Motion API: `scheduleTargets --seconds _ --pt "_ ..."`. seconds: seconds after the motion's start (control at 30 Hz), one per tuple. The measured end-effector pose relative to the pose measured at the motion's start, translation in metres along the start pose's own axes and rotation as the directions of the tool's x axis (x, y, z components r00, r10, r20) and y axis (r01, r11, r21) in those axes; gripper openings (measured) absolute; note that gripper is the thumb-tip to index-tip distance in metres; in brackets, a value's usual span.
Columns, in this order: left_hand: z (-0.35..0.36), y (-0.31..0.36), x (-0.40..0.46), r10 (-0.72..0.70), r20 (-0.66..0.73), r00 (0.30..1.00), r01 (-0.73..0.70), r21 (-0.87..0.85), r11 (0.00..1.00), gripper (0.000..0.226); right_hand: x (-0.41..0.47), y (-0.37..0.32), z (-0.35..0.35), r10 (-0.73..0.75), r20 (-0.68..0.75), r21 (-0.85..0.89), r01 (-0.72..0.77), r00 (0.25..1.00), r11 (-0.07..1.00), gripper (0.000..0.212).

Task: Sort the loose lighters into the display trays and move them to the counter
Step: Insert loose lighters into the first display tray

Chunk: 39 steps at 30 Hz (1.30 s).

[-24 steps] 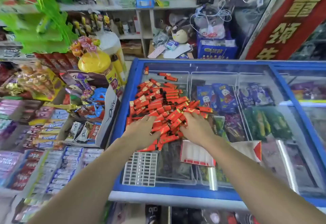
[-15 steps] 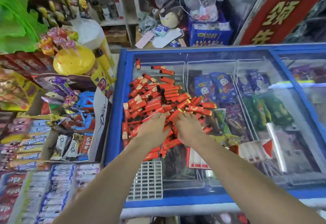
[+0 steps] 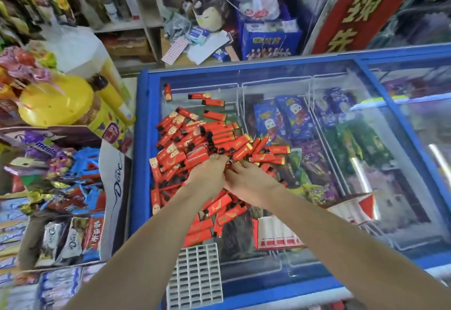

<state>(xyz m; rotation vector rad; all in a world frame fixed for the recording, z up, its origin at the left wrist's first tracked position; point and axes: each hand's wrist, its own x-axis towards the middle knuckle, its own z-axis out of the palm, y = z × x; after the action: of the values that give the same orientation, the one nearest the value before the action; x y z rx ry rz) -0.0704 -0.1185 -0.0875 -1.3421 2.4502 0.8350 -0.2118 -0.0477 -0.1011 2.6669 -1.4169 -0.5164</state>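
Dozens of red lighters [image 3: 195, 144] are heaped on the freezer's glass surface [image 3: 341, 212]. Lighters are gripped by the curled left hand [image 3: 208, 172] and right hand [image 3: 247, 179], held side by side mid-pile.

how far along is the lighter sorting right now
Done: nothing visible; the white gridded plastic display tray sits empty. In hand: left hand and right hand gather lighters in the heap of red rectangular lighters on the blue-framed glass freezer lid. Left: slotting them all, then moving trays to the counter.
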Motion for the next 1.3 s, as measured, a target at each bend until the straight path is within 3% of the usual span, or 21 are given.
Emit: scheduleTargets --seconds 0.2,0.4,0.47,0.53,0.6,0.67,0.77,0.83,0.93,1.0,1.1,1.2,1.3 --pt "0.001 0.0 0.009 0.022 0.016 1.0 -0.021 -0.024 0.999 0.038 -0.013 0.013 0.01 -0.121 -0.064 -0.026 0.12 0.991 0.992 0.055" --pt "0.004 0.004 0.01 0.037 -0.009 0.999 -0.037 -0.012 0.999 0.032 -0.026 0.028 0.017 -0.186 -0.129 -0.017 0.186 0.974 0.982 0.039" --pt "0.005 0.006 0.01 0.04 -0.014 0.999 -0.04 0.003 0.999 0.035 -0.036 0.037 0.015 -0.082 -0.138 0.07 0.092 0.987 0.993 0.045" --pt "0.006 0.009 0.009 0.051 -0.008 0.999 -0.051 0.047 0.998 0.043 -0.044 0.046 0.013 0.16 -0.121 0.276 -0.122 0.98 0.954 0.043" --pt "0.008 0.014 0.007 0.059 -0.035 0.998 -0.055 0.11 0.992 0.049 -0.051 0.055 0.008 0.47 0.013 0.587 -0.387 0.883 0.711 0.036" --pt "0.011 0.02 0.007 0.053 -0.073 0.996 -0.041 0.152 0.988 0.047 -0.055 0.063 0.007 0.673 0.185 0.79 -0.516 0.716 0.332 0.028" --pt "0.013 0.029 0.007 0.025 -0.062 0.998 -0.013 0.184 0.983 0.041 -0.054 0.063 0.009 0.72 0.446 0.859 -0.479 0.531 -0.179 0.014" --pt "0.015 0.031 0.008 0.044 -0.047 0.998 -0.033 0.21 0.977 0.035 -0.052 0.059 0.011 0.674 0.548 0.823 -0.466 0.496 -0.326 0.015" --pt "0.018 0.031 0.007 0.06 -0.048 0.997 -0.051 0.175 0.983 0.028 -0.05 0.051 0.008 0.67 0.534 0.835 -0.446 0.515 -0.322 0.017" --pt "0.018 0.031 0.007 0.05 -0.058 0.997 -0.045 0.079 0.996 0.027 -0.05 0.049 0.009 0.686 0.498 0.85 -0.454 0.53 -0.266 0.016" --pt "0.015 0.032 0.006 0.023 -0.068 0.997 -0.025 -0.037 0.999 0.028 -0.048 0.048 0.017 0.705 0.441 0.847 -0.518 0.556 -0.121 0.004" --pt "0.015 0.033 0.006 0.025 -0.056 0.998 -0.027 -0.035 0.999 0.031 -0.049 0.051 0.026 0.715 0.404 0.837 -0.546 0.571 -0.038 0.016" --pt "0.017 0.035 0.008 0.064 -0.032 0.997 -0.063 0.019 0.998 0.033 -0.053 0.052 0.031 0.662 0.302 0.812 -0.549 0.686 0.198 0.029"
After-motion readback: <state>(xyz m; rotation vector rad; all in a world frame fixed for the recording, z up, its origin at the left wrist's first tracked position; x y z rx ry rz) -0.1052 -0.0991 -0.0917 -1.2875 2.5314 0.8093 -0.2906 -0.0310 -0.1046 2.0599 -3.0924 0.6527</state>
